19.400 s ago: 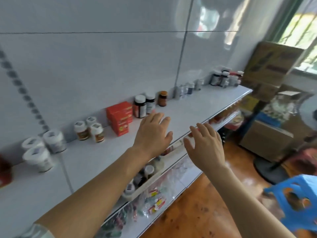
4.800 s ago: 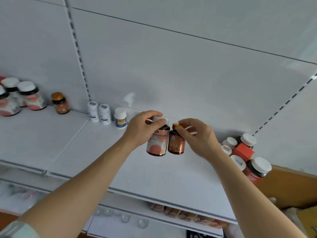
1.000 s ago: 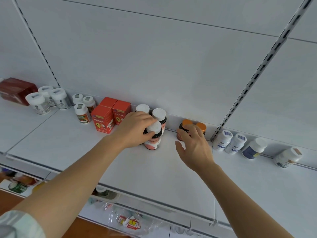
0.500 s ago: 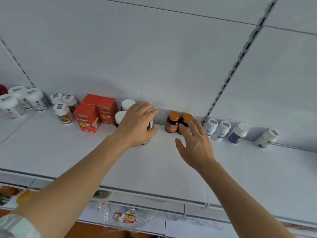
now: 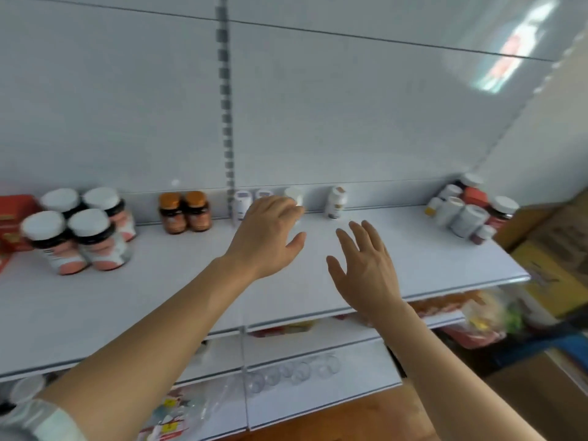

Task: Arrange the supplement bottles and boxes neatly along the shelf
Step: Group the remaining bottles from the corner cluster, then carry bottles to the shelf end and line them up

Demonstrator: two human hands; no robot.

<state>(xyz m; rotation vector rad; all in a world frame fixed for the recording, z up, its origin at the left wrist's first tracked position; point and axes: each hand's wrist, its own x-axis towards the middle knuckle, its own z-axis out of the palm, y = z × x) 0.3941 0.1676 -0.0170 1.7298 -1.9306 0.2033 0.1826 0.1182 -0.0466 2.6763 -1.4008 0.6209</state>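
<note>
While both hands' fingers hover spread and empty, white-capped bottles stand clustered, blurred.

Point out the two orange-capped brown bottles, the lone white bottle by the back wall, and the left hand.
orange-capped brown bottles (image 5: 185,214): head view, labels.
lone white bottle (image 5: 334,203): head view, body.
left hand (image 5: 265,233): head view, back.

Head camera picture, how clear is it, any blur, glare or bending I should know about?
Head view: motion blur softens everything, so the labels on the white-capped bottles and the cluster at the far right are unreadable. A bright coloured reflection glares on the glossy back panel at upper right. Wide-angle distortion bends the shelf edge. Both the left hand and right hand are evenly lit.
</note>
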